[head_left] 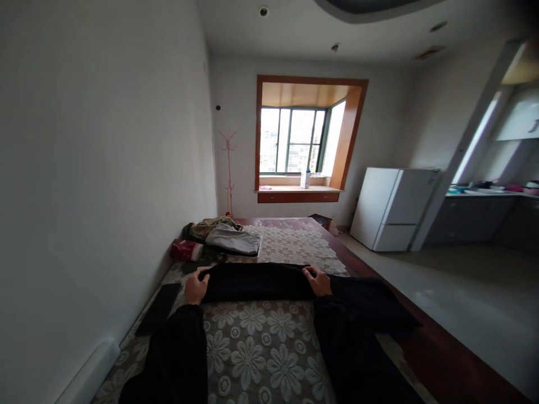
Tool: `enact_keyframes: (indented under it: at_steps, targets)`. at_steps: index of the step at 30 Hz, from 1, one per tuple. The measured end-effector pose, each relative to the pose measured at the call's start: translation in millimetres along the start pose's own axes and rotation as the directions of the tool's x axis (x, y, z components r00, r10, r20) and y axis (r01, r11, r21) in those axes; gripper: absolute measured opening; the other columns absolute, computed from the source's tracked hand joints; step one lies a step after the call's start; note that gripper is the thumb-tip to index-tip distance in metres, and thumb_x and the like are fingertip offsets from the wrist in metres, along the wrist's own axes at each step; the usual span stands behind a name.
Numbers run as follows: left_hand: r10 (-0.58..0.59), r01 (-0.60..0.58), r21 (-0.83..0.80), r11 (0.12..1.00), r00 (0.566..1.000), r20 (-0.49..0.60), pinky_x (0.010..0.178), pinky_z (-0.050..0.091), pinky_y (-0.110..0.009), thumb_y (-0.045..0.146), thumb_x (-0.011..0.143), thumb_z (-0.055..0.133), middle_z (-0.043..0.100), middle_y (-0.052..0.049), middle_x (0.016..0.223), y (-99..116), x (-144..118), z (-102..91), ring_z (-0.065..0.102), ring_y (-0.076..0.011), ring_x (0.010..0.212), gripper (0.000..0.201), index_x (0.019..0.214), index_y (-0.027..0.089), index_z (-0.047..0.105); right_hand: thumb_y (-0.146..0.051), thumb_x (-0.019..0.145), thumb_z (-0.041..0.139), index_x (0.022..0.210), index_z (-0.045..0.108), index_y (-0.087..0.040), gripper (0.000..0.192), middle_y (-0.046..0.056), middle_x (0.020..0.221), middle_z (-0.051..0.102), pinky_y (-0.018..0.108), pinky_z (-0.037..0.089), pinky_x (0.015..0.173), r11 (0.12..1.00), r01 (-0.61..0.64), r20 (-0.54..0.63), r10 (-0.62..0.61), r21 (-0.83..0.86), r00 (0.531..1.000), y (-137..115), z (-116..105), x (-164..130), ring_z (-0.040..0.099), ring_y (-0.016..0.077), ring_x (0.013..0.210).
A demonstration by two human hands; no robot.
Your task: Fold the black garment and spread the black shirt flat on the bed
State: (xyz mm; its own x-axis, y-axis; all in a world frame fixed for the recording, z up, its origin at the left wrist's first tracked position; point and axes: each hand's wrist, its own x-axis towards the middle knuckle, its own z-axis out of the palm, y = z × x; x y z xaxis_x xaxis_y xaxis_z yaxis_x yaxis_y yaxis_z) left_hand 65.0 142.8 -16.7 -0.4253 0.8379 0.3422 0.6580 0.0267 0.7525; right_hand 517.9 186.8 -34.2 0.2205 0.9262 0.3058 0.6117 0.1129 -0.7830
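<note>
A long black garment (256, 281) lies across a flower-patterned cloth (259, 342), folded into a band. Its exact kind I cannot make out. My left hand (196, 287) pinches the left end, thumb and fingers closed on the fabric. Farther right, my right hand (319, 281) grips the upper edge of the same garment. Beyond that hand the black fabric spreads on toward the table's right edge, partly hidden by my dark sleeve. A flat black piece (159, 308) rests to the left of my left forearm.
Folded grey clothing (233, 240) and a crumpled olive garment (197, 229) lie at the far left, beside a red package (186, 250). A wall borders the left side. The table's reddish wood edge (442, 348) runs along the right. A white fridge (393, 207) stands beyond.
</note>
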Motion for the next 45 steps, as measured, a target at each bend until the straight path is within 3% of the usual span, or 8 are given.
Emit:
enact_keyframes:
  at_steps: [6,11,17,22,26,30,35,45]
  targets:
    - [0.031,-0.033,-0.107,0.994,0.999,-0.017,0.098,0.051,-0.037,0.034,0.082,0.053,0.077,-0.006,0.107,23.0,-25.4,-48.5,0.069,-0.0252,0.105,0.029,0.101,0.024,0.073,-0.042,0.076,0.051,0.111,0.07,-0.022,0.045,0.005,0.103,0.075,0.037,0.053,0.089,0.973,0.056,-0.021,-0.052,0.223,0.998,-12.2,-40.9,-21.1,0.069,0.0257,0.101]
    - [0.096,-0.09,-0.168,0.982,0.995,0.03,0.104,0.049,-0.04,0.05,0.078,0.059,0.075,-0.004,0.115,24.0,-90.3,-108.8,0.066,-0.0277,0.112,0.04,0.107,0.026,0.07,-0.05,0.075,0.067,0.098,0.073,-0.023,0.037,0.007,0.101,0.075,0.035,0.053,0.087,0.92,0.099,-0.042,-0.09,0.379,0.995,-4.0,-91.1,-90.0,0.068,0.0272,0.1]
    - [-0.072,0.091,-0.135,0.987,0.988,0.14,0.102,0.053,-0.043,0.06,0.07,0.065,0.077,-0.001,0.113,-19.2,-174.6,-146.2,0.068,-0.0317,0.114,0.043,0.104,0.034,0.068,-0.052,0.073,0.074,0.106,0.071,-0.034,0.037,0.002,0.087,0.073,0.036,0.056,0.072,0.968,0.003,0.122,-0.034,0.251,0.992,22.6,-115.9,-192.3,0.069,0.0257,0.079]
    - [-0.191,0.176,0.088,0.981,0.958,0.215,0.09,0.055,-0.045,0.058,0.075,0.058,0.08,-0.002,0.082,-50.9,-170.9,-157.0,0.074,-0.0334,0.096,0.046,0.113,0.032,0.063,-0.055,0.078,0.067,0.098,0.073,-0.037,0.027,0.001,0.08,0.074,0.036,0.054,0.071,0.999,0.022,0.204,-0.03,0.042,0.978,31.2,-122.2,-192.3,0.071,0.0269,0.078]
    - [-0.119,0.047,0.225,0.973,0.939,0.321,0.079,0.055,-0.034,0.053,0.083,0.052,0.08,-0.003,0.092,-36.7,-118.1,-141.5,0.075,-0.027,0.092,0.04,0.112,0.029,0.065,-0.054,0.09,0.049,0.095,0.073,-0.027,0.036,0.005,0.089,0.076,0.033,0.052,0.076,0.97,0.127,0.273,-0.067,-0.209,0.96,6.7,-112.7,-126.8,0.071,0.0256,0.086]
    - [-0.042,-0.058,0.218,0.974,0.903,0.428,0.096,0.051,-0.026,0.044,0.088,0.056,0.076,-0.005,0.116,-12.1,-45.9,-80.1,0.069,-0.0204,0.112,0.035,0.114,0.023,0.067,-0.041,0.095,0.046,0.106,0.071,-0.023,0.033,0.008,0.108,0.076,0.029,0.047,0.089,0.908,0.142,0.334,-0.003,-0.394,0.943,-23.7,-69.1,-42.3,0.068,0.0226,0.104]
    - [-0.124,0.031,0.308,0.951,0.95,0.288,0.103,0.048,-0.049,0.042,0.093,0.061,0.066,-0.009,0.128,-13.2,21.7,-9.1,0.063,-0.0238,0.115,0.037,0.121,0.018,0.062,-0.039,0.093,0.052,0.105,0.071,-0.015,0.032,0.019,0.114,0.071,0.044,0.044,0.096,0.84,-0.008,0.216,0.148,-0.542,0.965,-23.8,-6.6,24.2,0.063,0.0327,0.115]
    - [-0.069,0.06,0.084,0.995,0.991,0.111,0.099,0.051,-0.038,0.022,0.078,0.061,0.073,-0.012,0.114,-32.3,37.8,0.5,0.068,-0.0269,0.112,0.042,0.119,0.019,0.058,-0.035,0.088,0.054,0.094,0.064,-0.023,0.017,0.008,0.099,0.071,0.034,0.047,0.084,0.931,-0.092,0.011,0.102,-0.354,0.995,14.7,11.4,38.7,0.067,0.025,0.099]
